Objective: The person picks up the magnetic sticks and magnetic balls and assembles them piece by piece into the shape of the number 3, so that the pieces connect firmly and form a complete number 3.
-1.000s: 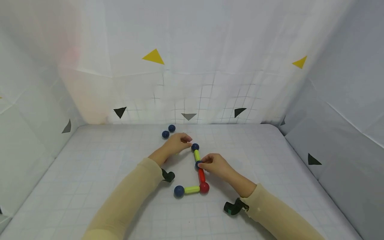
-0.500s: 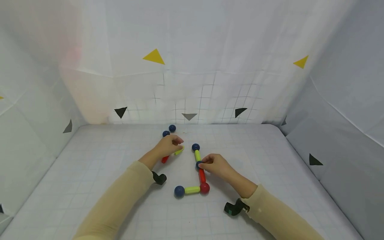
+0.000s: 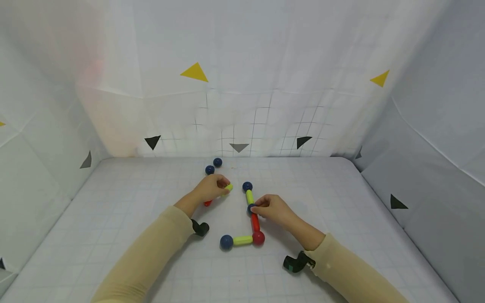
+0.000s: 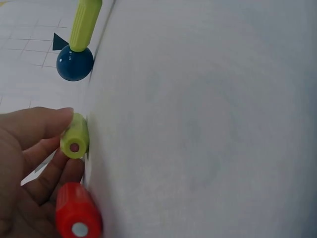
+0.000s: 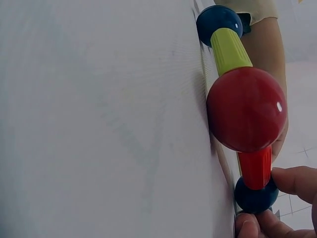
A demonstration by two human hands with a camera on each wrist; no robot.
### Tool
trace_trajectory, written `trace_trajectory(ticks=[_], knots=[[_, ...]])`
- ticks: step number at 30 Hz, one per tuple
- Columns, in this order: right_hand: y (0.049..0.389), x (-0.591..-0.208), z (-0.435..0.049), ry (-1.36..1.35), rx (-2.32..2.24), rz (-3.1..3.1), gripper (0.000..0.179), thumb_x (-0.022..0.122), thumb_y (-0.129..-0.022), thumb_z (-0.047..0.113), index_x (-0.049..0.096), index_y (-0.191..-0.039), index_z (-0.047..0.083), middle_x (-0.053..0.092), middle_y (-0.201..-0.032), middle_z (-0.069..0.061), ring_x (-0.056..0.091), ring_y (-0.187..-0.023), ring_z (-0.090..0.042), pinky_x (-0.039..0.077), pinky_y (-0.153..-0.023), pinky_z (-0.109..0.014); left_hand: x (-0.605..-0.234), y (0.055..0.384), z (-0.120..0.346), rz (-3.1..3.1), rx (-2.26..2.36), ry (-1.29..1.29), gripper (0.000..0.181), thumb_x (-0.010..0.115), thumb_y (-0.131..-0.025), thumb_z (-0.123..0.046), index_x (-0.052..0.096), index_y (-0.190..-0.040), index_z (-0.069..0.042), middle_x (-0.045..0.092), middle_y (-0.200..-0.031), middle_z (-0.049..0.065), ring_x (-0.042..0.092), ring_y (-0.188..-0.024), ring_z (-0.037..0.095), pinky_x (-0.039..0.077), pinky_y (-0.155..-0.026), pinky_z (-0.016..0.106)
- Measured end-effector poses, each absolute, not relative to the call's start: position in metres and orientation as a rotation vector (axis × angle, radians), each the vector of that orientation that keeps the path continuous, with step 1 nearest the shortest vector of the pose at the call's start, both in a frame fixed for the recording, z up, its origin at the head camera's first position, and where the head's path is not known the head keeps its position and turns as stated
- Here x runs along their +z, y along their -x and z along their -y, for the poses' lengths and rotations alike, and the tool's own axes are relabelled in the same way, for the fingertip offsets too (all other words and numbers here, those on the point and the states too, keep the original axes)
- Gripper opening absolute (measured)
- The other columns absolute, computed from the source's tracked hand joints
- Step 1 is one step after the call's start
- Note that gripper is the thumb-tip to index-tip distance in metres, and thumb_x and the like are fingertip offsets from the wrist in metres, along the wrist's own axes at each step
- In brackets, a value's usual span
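Observation:
In the head view, a chain of magnetic sticks and balls lies on the table: a near blue ball (image 3: 226, 242), a yellow-green stick (image 3: 243, 240), a red ball (image 3: 258, 238), a red stick (image 3: 255, 222), a middle blue ball, another yellow-green stick (image 3: 249, 196) and a far blue ball (image 3: 247, 186). My right hand (image 3: 275, 209) pinches the middle blue ball (image 5: 256, 196) between thumb and fingers. My left hand (image 3: 211, 188) holds a loose yellow-green magnetic stick (image 4: 75, 139) between thumb and fingers, left of the chain. Beside those fingers lies a loose red stick (image 4: 78, 213), partly hidden under the hand in the head view.
Two loose blue balls, one nearer (image 3: 210, 169) and one farther (image 3: 217, 162), sit beyond my left hand near the table's back edge. White cloth walls (image 3: 242, 105) enclose the table (image 3: 113, 219) at the back and sides. Dark wrist devices (image 3: 297, 263) hang under both sleeves.
My left hand has drawn back leftward from the far blue ball and taken hold of the loose yellow-green stick. The right hand stays on the middle blue ball; the chain has not moved.

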State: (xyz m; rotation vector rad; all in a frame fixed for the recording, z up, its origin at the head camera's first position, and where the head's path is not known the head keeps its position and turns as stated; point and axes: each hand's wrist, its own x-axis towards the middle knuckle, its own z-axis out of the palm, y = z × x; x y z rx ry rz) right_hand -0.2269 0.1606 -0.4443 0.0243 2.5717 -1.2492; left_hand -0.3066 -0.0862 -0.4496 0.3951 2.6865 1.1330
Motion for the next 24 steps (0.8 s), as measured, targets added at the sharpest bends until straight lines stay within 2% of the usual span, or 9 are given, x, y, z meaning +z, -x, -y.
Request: trace_trajectory(ticks=[13, 24], knots=[[0.2276, -0.4448, -0.1628, -0.020, -1.265, -2.561, 0.027, 0.078, -0.088, 0.028, 0.068, -0.104, 0.008, 0.067, -0.093, -0.003, 0.059, -0.080, -0.019, 0.052, -0.068, -0.029, -0.4520, 0.3087, 0.0866, -2.699, 1.100, -0.384, 0.020, 0.076, -0.089, -0.018, 0.072, -0.109, -0.015, 0.066, -0.099, -0.001, 0.059, -0.093, 0.018, 0.050, -0.087, 0.035], [0.2305, -0.4420, -0.1663, 0.012, -1.218, -2.552, 0.029, 0.078, -0.088, 0.030, 0.069, -0.105, 0.009, 0.068, -0.093, -0.004, 0.060, -0.081, -0.019, 0.052, -0.069, -0.029, -0.4500, 0.3076, 0.0884, -2.680, 1.104, -0.376, 0.020, 0.072, -0.093, -0.019, 0.074, -0.112, -0.017, 0.067, -0.104, -0.002, 0.060, -0.098, 0.017, 0.049, -0.094, 0.037]])
